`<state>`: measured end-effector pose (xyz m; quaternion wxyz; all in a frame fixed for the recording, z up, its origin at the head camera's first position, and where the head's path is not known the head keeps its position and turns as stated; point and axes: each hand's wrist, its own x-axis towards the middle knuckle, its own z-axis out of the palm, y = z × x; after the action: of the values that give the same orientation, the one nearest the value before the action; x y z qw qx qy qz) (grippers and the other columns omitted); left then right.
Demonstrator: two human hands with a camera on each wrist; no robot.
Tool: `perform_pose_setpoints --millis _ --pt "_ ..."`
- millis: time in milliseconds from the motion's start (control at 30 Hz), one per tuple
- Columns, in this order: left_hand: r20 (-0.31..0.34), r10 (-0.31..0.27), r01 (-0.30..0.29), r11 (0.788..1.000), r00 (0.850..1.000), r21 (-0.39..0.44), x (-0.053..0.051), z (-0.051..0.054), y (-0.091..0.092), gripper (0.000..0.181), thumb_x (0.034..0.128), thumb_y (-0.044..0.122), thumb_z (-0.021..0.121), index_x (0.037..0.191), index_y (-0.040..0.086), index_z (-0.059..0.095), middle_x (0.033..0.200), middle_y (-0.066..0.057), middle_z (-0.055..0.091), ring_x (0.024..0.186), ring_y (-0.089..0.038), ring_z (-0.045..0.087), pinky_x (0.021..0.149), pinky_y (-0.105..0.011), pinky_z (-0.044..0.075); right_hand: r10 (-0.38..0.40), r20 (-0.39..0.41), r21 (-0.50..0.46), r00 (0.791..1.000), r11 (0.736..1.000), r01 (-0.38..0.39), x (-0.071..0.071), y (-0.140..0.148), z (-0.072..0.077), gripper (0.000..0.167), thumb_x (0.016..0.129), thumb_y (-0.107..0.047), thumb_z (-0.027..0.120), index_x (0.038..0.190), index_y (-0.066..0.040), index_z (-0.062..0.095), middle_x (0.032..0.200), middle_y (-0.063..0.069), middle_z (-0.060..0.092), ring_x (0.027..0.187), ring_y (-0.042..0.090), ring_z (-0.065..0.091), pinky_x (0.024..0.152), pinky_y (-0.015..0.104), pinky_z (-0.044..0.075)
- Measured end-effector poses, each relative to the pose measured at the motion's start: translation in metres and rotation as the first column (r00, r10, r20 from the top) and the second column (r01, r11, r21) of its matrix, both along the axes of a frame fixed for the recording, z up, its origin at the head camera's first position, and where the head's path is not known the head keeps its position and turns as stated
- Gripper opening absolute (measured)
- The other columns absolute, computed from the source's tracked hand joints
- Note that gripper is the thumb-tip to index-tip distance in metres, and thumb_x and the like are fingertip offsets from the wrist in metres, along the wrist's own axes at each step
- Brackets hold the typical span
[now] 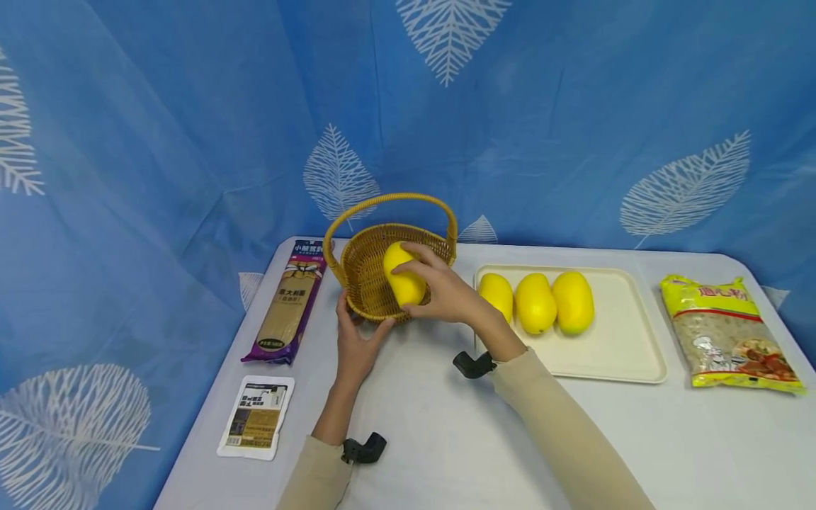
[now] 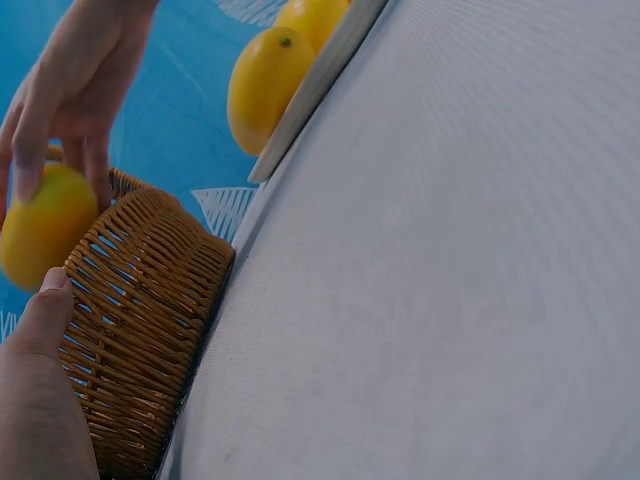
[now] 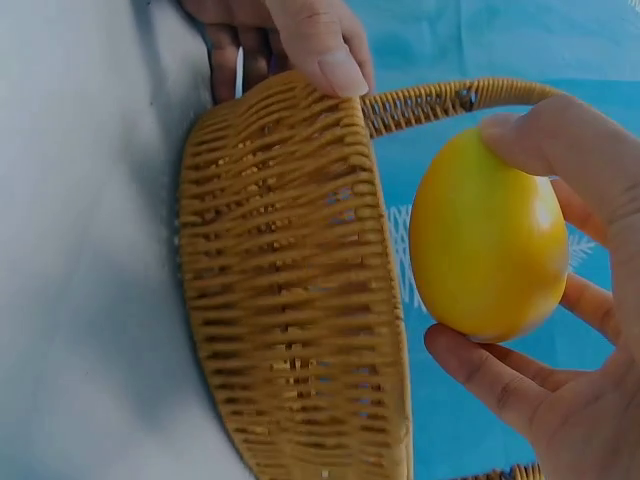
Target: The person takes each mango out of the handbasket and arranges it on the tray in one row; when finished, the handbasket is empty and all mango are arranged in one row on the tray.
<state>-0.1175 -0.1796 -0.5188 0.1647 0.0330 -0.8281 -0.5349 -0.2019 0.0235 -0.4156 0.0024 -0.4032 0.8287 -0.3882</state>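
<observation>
My right hand [image 1: 446, 292] grips a yellow mango [image 1: 401, 287] over the opening of a wicker basket [image 1: 365, 273] with a tall arched handle. In the right wrist view the thumb and fingers pinch the mango [image 3: 480, 240] from opposite sides, above the basket's rim. My left hand [image 1: 358, 347] holds the near left side of the basket. The right wrist view shows the left thumb [image 3: 318, 45] on the rim and the other fingers by the outer wall, partly hidden. Three more mangoes [image 1: 535, 304] lie in a row on a cream tray [image 1: 621, 333].
Left of the basket lies a purple pack of dried noodles [image 1: 287, 304]. A white flat packet [image 1: 257, 418] is nearer on the left. A yellow bag [image 1: 727, 333] lies right of the tray. Blue leaf-patterned cloth [image 1: 542, 142] hangs behind the white table [image 1: 433, 439].
</observation>
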Motion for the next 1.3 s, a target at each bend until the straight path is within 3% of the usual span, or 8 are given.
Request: perform_pose_setpoints --millis 433,733,933,1300 --pt "0.058 0.011 -0.011 1.000 0.998 0.013 0.003 -0.002 0.001 0.101 0.0844 0.043 0.075 0.156 0.033 0.005 0.157 -0.006 0.026 0.134 -0.024 0.038 0.109 -0.045 0.038 -0.078 -0.023 0.002 0.997 0.997 0.078 0.025 0.039 -0.002 0.053 0.078 -0.023 0.081 0.127 -0.021 0.061 0.160 0.003 0.025 0.145 0.029 0.029 0.108 0.050 0.042" --pt "0.054 0.016 -0.017 1.000 0.998 0.018 0.001 0.000 0.000 0.101 0.0844 0.040 0.076 0.156 0.028 0.006 0.156 -0.009 0.027 0.132 -0.025 0.040 0.107 -0.045 0.038 -0.110 -0.088 -0.003 0.990 0.994 0.110 0.040 0.064 -0.008 0.054 0.077 -0.022 0.081 0.127 -0.021 0.060 0.159 0.006 0.027 0.141 0.031 0.035 0.105 0.050 0.044" --pt "0.048 -0.004 0.002 0.999 0.999 0.037 0.001 -0.001 0.002 0.101 0.0850 0.039 0.076 0.156 0.031 0.005 0.156 -0.007 0.027 0.132 -0.025 0.040 0.107 -0.045 0.037 -0.147 -0.084 0.010 0.986 0.989 0.149 0.048 0.085 -0.009 0.055 0.077 -0.021 0.081 0.127 -0.021 0.060 0.159 0.006 0.026 0.142 0.033 0.033 0.106 0.053 0.042" --pt "0.074 0.007 -0.010 0.999 0.997 0.038 0.002 0.001 0.001 0.100 0.0849 0.040 0.076 0.156 0.033 0.005 0.158 -0.005 0.025 0.131 -0.024 0.040 0.108 -0.044 0.037 -0.275 -0.142 -0.011 0.951 0.961 0.276 0.052 0.140 -0.006 0.061 0.071 -0.013 0.087 0.125 -0.017 0.061 0.157 0.011 0.028 0.139 0.036 0.035 0.103 0.058 0.043"
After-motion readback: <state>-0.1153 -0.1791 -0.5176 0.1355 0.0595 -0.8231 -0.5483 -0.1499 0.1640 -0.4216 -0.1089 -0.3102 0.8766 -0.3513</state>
